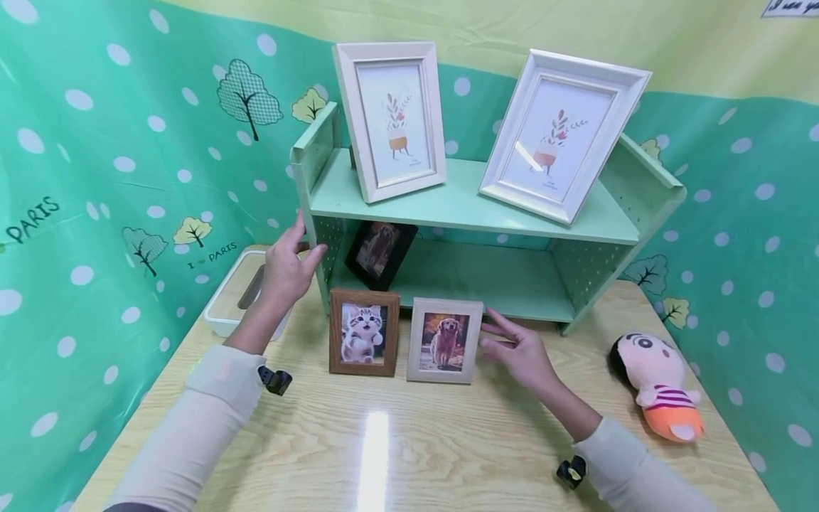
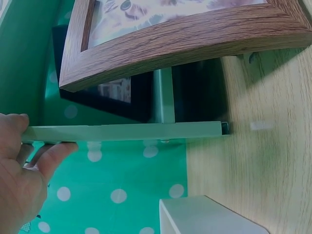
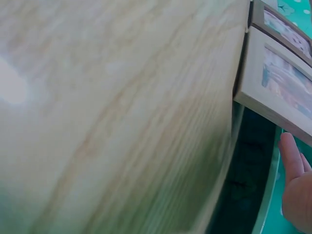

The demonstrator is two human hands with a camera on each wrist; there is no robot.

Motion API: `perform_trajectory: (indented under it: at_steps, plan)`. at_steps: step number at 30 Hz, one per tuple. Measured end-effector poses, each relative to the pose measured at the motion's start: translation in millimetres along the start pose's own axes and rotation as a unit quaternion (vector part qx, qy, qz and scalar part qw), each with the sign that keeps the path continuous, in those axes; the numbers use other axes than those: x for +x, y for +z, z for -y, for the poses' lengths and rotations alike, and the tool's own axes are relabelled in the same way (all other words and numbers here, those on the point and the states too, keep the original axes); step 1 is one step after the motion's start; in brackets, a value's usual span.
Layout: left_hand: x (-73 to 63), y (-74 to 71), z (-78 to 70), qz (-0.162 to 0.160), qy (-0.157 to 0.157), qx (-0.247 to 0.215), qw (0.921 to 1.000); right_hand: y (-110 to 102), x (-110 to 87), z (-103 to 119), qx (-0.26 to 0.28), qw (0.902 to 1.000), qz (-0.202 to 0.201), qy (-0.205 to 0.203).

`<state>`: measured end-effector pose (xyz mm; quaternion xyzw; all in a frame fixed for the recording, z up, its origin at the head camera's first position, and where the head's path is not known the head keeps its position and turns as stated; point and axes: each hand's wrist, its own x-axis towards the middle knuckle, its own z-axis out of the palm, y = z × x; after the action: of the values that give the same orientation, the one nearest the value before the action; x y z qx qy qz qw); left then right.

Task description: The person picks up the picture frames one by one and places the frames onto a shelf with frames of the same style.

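My left hand (image 1: 290, 267) grips the left side panel (image 2: 122, 131) of a green two-tier shelf (image 1: 473, 284). In the left wrist view, its thumb and fingers lie on opposite faces of that panel. My right hand (image 1: 521, 355) has its fingers extended at the right edge of a pale frame (image 1: 476, 341) with a dog picture. In the right wrist view a fingertip (image 3: 287, 141) is at that frame's edge; contact is unclear. Beside it stands a brown wooden frame (image 1: 335, 334) with a kitten picture. A black frame (image 1: 399, 249) leans tilted inside the lower tier, partly hidden.
Two larger white frames, one left (image 1: 352, 107) and one right (image 1: 512, 128), stand tilted on the upper tier. A white box (image 1: 220, 323) sits left of the shelf. A plush doll (image 1: 659, 384) lies at the table's right. Green patterned cloth (image 1: 160, 128) hangs behind.
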<state>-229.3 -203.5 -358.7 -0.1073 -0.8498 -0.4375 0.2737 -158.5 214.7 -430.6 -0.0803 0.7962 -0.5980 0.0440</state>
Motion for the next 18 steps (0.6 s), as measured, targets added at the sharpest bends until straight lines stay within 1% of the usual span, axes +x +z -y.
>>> perform_trajectory:
  at_steps: [3,10,18]
  plan:
    - [0.0,-0.4,-0.6,0.001,-0.001,0.002,1.0,4,1.3,-3,0.002,1.0,0.001,0.003]
    - [0.3,1.2,-0.8,0.004,-0.005,-0.008,1.0,14,-0.3,-8,0.003,0.9995,-0.007,0.03]
    - [0.6,2.1,1.0,0.005,-0.006,-0.001,1.0,21,-1.8,-11,0.003,0.9989,-0.025,0.039]
